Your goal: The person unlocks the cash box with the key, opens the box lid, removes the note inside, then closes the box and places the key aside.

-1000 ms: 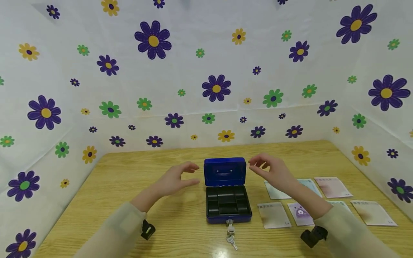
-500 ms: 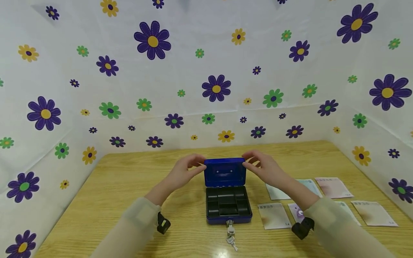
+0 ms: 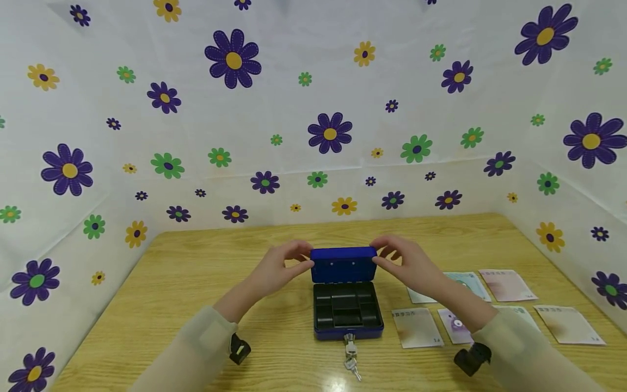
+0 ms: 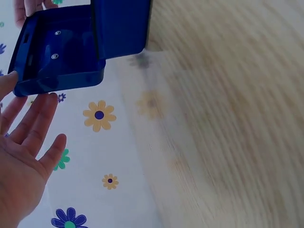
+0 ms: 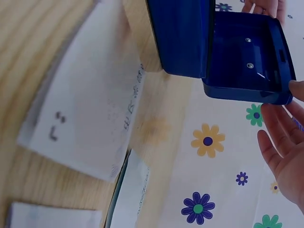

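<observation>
A blue cash box (image 3: pixel 320 331) stands in the middle of the table with its lid (image 3: pixel 344 269) raised at the back. The black tray (image 3: pixel 345 305) inside has several compartments, with nothing seen in them. My left hand (image 3: pixel 275 269) pinches the lid's upper left corner, thumb in front and fingers behind. At the opposite corner my right hand (image 3: pixel 410 265) holds the lid the same way. Both wrist views show the thumbs on the lid's (image 4: pixel 71 47) rim. Keys (image 3: pixel 351 363) hang from the lock at the box's front.
Several play banknotes lie on the table (image 3: pixel 196 305) to the right, among them a brown note (image 3: pixel 417 328) and a pink note (image 3: pixel 507 285). My right forearm covers some of them. A flower-patterned white cloth (image 3: pixel 274 109) encloses the table at the back and sides.
Both hands have come in from the sides and taken hold of the lid's upper corners. The lid has tipped a little forward, its top edge now lower.
</observation>
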Action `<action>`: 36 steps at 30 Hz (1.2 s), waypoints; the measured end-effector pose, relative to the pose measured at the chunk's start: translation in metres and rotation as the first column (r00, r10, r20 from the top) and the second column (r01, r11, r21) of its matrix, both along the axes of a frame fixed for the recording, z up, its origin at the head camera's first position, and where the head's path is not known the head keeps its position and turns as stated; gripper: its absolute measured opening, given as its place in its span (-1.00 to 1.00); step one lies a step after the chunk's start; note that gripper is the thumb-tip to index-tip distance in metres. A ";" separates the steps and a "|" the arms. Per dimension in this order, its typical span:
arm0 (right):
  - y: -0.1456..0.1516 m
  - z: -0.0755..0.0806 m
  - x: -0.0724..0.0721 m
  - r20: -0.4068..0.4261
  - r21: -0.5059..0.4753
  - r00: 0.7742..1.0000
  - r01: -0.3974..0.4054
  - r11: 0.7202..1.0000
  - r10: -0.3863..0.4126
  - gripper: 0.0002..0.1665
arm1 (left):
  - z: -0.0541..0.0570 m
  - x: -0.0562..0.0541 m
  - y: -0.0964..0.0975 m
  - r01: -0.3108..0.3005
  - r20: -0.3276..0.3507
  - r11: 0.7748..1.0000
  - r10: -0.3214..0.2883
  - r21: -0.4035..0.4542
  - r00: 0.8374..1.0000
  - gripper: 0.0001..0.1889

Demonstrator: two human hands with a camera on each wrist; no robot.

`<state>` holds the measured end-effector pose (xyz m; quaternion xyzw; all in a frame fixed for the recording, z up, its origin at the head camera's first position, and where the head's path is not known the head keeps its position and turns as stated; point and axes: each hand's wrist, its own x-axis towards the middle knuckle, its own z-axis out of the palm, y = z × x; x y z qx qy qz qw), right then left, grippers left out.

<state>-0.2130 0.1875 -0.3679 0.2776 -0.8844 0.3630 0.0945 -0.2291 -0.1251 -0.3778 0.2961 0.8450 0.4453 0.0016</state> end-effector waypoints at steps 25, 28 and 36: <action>0.009 -0.038 0.053 -0.415 0.354 0.802 -0.292 0.889 0.429 -0.39 | -0.025 0.055 -0.001 0.140 -0.550 0.841 -0.458 -0.523 0.699 -0.59; 0.009 -0.040 0.054 -0.390 0.367 0.815 -0.289 0.884 0.428 -0.39 | -0.026 0.056 0.000 0.148 -0.522 0.836 -0.458 -0.529 0.719 -0.57; 0.008 -0.039 0.055 -0.317 0.351 0.854 -0.298 0.888 0.412 -0.46 | -0.025 0.056 0.007 0.146 -0.454 0.812 -0.453 -0.564 0.767 -0.55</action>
